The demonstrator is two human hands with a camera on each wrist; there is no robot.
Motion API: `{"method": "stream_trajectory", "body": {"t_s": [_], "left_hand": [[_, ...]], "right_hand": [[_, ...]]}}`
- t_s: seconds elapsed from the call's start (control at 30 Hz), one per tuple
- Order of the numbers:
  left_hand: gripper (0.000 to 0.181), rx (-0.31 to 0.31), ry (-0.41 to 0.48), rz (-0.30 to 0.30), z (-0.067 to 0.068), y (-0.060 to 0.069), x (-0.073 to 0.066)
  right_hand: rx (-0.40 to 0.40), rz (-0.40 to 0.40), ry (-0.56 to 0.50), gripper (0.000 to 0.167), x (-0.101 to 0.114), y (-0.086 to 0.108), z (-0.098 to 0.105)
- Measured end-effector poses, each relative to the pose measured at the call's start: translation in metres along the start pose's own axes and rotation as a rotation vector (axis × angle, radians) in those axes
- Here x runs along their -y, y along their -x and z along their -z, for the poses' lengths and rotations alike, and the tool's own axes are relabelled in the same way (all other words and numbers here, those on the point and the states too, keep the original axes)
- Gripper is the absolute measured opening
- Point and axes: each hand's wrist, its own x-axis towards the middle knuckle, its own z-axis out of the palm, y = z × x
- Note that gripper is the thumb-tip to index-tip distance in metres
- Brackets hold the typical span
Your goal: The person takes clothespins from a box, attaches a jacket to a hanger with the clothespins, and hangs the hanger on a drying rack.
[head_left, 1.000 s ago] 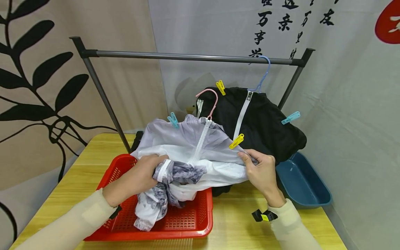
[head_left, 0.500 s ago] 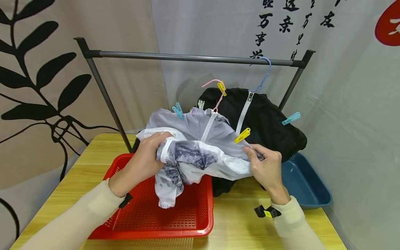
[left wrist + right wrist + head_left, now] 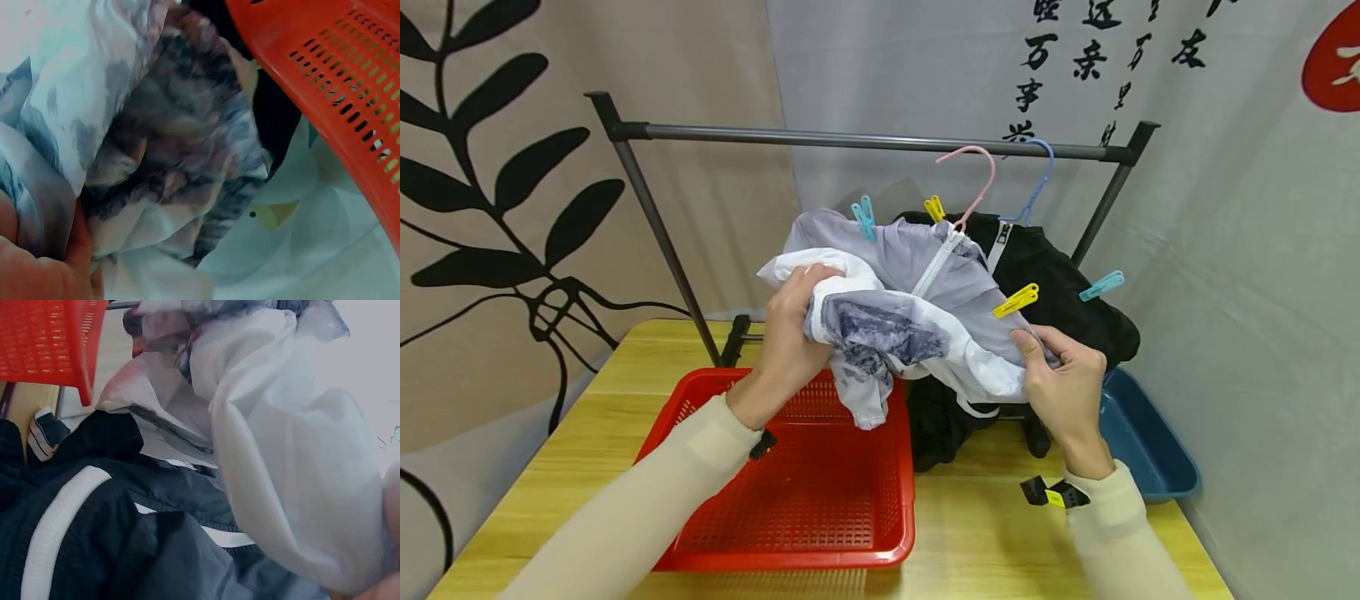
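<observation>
Between both hands hangs a grey and white zip jacket (image 3: 895,258) with dark patterned patches, raised above the red basket. My left hand (image 3: 790,342) grips its bunched white and patterned cloth on the left side. At the right edge my right hand (image 3: 1063,379) pinches the grey cloth between thumb and fingers. A pink hanger (image 3: 981,179) sticks out of the collar, its hook just below the rail and apart from it. Clipped on the jacket are a blue clothespin (image 3: 863,218) and a yellow clothespin (image 3: 1017,301). White cloth (image 3: 294,456) fills much of the right wrist view.
A dark metal rack (image 3: 850,140) spans the wooden table (image 3: 970,533). From its rail hangs a black jacket (image 3: 1075,292) on a blue hanger (image 3: 1037,187), partly behind the grey one. The red basket (image 3: 797,500) stands front left, a blue basin (image 3: 1150,442) at right.
Both hands have lifted the grey and white jacket up and to the right, out of the red basket. The pink hook has risen from well below the rail to near its height.
</observation>
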Motion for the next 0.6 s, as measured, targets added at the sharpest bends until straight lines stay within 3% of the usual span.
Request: {"method": "stream_trajectory", "body": {"t_s": [0.1, 0.27, 0.4, 0.6], "left_hand": [[0.04, -0.024, 0.002, 0.01, -0.015, -0.005, 0.005], [0.035, -0.007, -0.016, 0.036, -0.038, -0.009, 0.018], [0.036, 0.032, -0.02, 0.067, -0.053, -0.011, 0.031], [0.05, 0.143, -0.042, 0.113, -0.064, -0.011, 0.055]], "right_hand": [[-0.029, 0.001, 0.011, 0.01, -0.001, -0.004, 0.002], [-0.056, 0.004, 0.028, 0.01, -0.004, -0.008, 0.004], [-0.059, -0.001, 0.045, 0.012, -0.007, -0.009, 0.006], [-0.071, -0.013, 0.058, 0.012, -0.01, -0.012, 0.007]]}}
